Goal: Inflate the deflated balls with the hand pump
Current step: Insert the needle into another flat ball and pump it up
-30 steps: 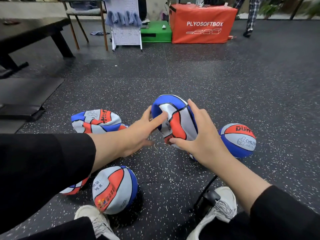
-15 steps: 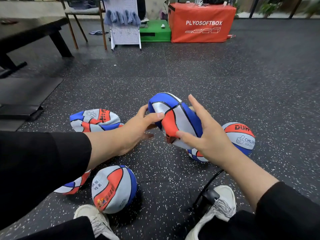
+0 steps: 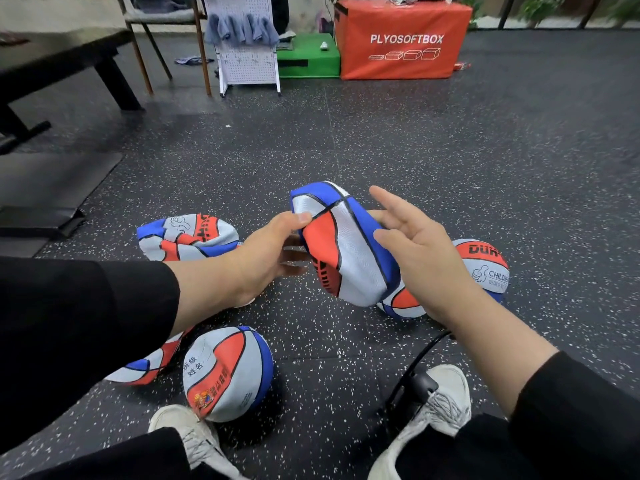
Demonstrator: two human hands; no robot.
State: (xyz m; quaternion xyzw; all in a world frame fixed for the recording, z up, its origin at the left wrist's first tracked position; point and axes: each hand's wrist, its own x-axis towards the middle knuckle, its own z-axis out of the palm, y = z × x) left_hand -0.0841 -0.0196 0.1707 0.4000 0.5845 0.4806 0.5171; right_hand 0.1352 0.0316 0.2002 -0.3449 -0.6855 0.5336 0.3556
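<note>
A deflated red, white and blue ball (image 3: 346, 244) is held up above the floor in the middle. My left hand (image 3: 266, 251) pinches its left edge, thumb on top. My right hand (image 3: 419, 247) lies against its right side with fingers spread and mostly straight. Another crumpled ball (image 3: 187, 237) lies to the left, and a flat one (image 3: 145, 368) shows under my left arm. Two round balls sit by my left shoe (image 3: 228, 372) and at the right (image 3: 485, 268). A partly hidden ball (image 3: 401, 303) lies under the held one. The pump's black hose (image 3: 422, 355) and base (image 3: 420, 386) are at my right shoe.
Speckled black rubber floor all around. Far back stand an orange plyo box (image 3: 401, 39), a green box (image 3: 308, 57) and a white pegboard rack (image 3: 249, 64). A black bench (image 3: 62, 57) and a dark mat (image 3: 45, 188) are at the left.
The held ball has been raised off the floor and turned, its red panel now facing me. My right hand's fingers have spread open; my left thumb moved onto the ball's edge.
</note>
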